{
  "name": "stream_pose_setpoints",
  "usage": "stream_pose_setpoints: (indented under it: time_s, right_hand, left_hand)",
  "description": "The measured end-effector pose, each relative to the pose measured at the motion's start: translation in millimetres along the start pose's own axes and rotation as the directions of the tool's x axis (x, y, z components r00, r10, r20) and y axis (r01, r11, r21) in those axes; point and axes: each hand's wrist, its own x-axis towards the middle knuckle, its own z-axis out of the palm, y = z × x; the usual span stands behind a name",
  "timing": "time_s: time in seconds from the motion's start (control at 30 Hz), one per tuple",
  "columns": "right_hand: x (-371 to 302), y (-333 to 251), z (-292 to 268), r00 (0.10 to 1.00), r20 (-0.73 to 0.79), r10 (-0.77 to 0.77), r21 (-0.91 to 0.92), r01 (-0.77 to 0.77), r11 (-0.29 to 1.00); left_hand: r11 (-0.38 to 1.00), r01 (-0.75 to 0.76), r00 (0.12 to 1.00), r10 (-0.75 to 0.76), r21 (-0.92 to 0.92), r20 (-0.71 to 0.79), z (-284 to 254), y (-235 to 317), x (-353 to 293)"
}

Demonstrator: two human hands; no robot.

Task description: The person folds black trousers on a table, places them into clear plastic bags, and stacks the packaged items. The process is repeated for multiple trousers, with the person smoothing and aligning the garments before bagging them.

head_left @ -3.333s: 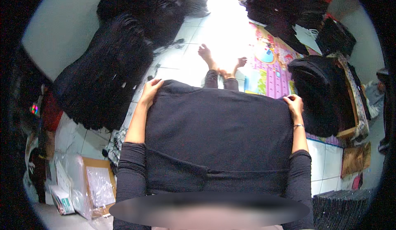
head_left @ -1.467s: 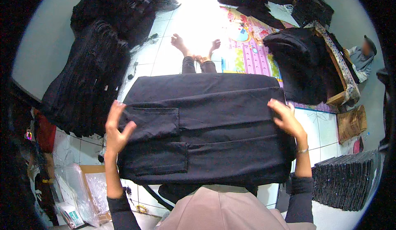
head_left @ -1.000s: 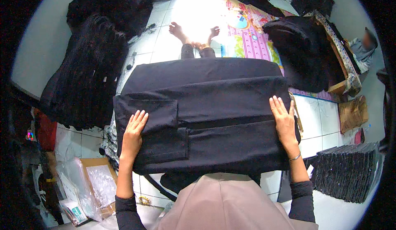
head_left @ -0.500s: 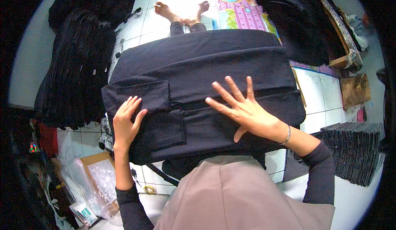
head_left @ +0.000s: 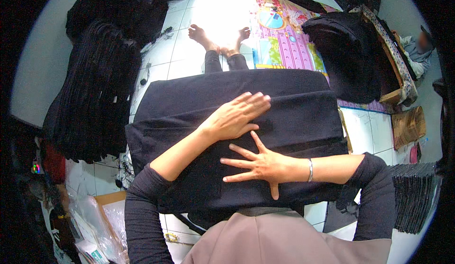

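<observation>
A black folded cloth (head_left: 294, 122) lies spread over a flat surface across my lap, with creases running from side to side. My left hand (head_left: 234, 117) rests flat on its middle, fingers stretched out toward the far right. Just nearer to me, my right hand (head_left: 258, 167) presses on the cloth with fingers spread wide, pointing left. The two hands are close together, the left thumb near the right fingertips. Neither holds anything. My forearms hide parts of the cloth, including much of its left side.
Tall piles of black cloth (head_left: 90, 93) stand at the left. To the right are a dark heap (head_left: 346, 55) beside a wooden frame (head_left: 379, 50), a brown package (head_left: 408, 127) and a black stack (head_left: 412, 197). A colourful mat (head_left: 289, 46) covers some floor tiles. Plastic-wrapped items (head_left: 102, 226) lie lower left.
My left hand has moved from the cloth's left side to its middle. My right hand has shifted slightly left and nearer to me. The view has tilted somewhat upward.
</observation>
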Motion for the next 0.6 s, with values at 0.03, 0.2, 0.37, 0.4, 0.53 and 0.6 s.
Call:
stream_pose_setpoints:
  time_s: [0.03, 0.2, 0.37, 0.4, 0.53, 0.6]
  right_hand:
    - [0, 0, 0, 1.000, -0.003, 0.003, 0.001, -0.003, 1.000]
    - [1, -1, 2, 0.998, 0.064, 0.020, -0.029, -0.018, 0.999]
    - [-9, 7, 12, 0.984, -0.174, 0.024, 0.039, -0.018, 0.999]
    - [-17, 8, 15, 0.952, -0.300, 0.055, 0.041, -0.044, 0.998]
    - [-88, 20, 26, 0.794, -0.448, 0.410, -0.052, -0.481, 0.875]
    - [-129, 25, 34, 0.604, -0.579, 0.547, -0.003, -0.673, 0.740]
  left_hand:
    - [0.997, -0.073, 0.995, 0.075, -0.032, 0.072, 2, -4, 4]
    - [0.974, -0.191, 0.973, 0.204, -0.120, 0.107, 15, -14, 8]
    - [0.992, -0.117, 0.982, 0.107, 0.054, 0.155, 5, 3, 4]
    - [0.990, -0.063, 0.983, 0.040, 0.124, 0.179, -3, 12, -4]
    - [0.895, 0.255, 0.956, -0.290, -0.366, -0.043, -52, 54, -89]
    - [0.803, 0.403, 0.893, -0.450, -0.439, -0.005, -63, 75, -137]
